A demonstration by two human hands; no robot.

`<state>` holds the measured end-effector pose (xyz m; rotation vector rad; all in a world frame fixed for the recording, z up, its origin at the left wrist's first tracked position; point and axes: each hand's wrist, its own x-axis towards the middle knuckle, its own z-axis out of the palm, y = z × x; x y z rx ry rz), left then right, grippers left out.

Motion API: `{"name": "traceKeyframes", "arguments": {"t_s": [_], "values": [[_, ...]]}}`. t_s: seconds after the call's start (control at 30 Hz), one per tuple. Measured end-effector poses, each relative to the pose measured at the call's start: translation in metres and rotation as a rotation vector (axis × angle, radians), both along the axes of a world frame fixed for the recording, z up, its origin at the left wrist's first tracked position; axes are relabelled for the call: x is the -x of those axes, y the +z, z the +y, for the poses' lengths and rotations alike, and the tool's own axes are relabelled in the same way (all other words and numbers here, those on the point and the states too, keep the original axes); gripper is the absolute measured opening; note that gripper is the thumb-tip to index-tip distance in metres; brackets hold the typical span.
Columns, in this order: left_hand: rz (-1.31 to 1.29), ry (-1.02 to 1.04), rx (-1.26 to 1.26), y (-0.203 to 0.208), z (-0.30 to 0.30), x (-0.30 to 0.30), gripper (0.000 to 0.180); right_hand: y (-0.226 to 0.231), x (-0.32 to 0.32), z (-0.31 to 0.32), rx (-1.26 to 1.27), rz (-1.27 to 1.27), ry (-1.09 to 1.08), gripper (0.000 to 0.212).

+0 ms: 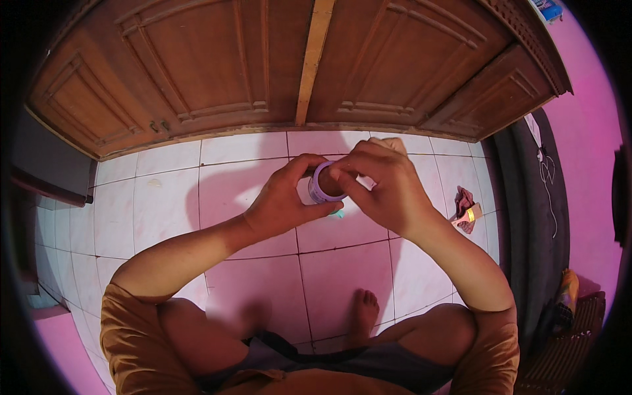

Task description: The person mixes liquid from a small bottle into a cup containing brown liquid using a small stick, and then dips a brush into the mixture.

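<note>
Purple-rimmed container, clasped by the left hand, should be braced steady beneath the right hand, whose pinch cannot be confirmed.

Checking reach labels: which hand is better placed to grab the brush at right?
Right, probably: the right hand is nearer the brush, while the left hand is wrapped around the purple-rimmed container.

A 4-panelled wooden cabinet edges the tiled floor near a pink wall.
</note>
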<state>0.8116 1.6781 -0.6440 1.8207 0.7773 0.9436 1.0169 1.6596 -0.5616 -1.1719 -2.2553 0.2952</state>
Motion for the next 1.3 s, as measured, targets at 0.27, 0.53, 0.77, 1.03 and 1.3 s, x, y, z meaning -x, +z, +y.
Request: {"name": "traceKeyframes", "arguments": {"t_s": [0.27,0.53,0.77,1.03,1.3], "values": [[-0.014,0.004,-0.020,-0.001,-0.001,-0.001,0.062,0.001,-0.001,-0.005,0.037,-0.011,-0.042,0.004],[-0.009,0.000,-0.012,-0.002,0.002,0.002,0.062,0.000,-0.001,0.000,0.106,0.097,-0.021,0.009],[-0.024,-0.011,0.041,-0.007,0.000,0.003,0.063,0.006,-0.009,0.000,0.087,-0.089,-0.026,0.007],[-0.015,-0.013,0.021,-0.009,0.003,0.006,0.065,0.011,-0.012,-0.002,0.188,0.038,-0.012,0.008],[-0.024,0.013,0.012,-0.012,0.006,0.005,0.065,0.034,-0.012,-0.003,0.159,0.121,-0.097,0.006]]}}
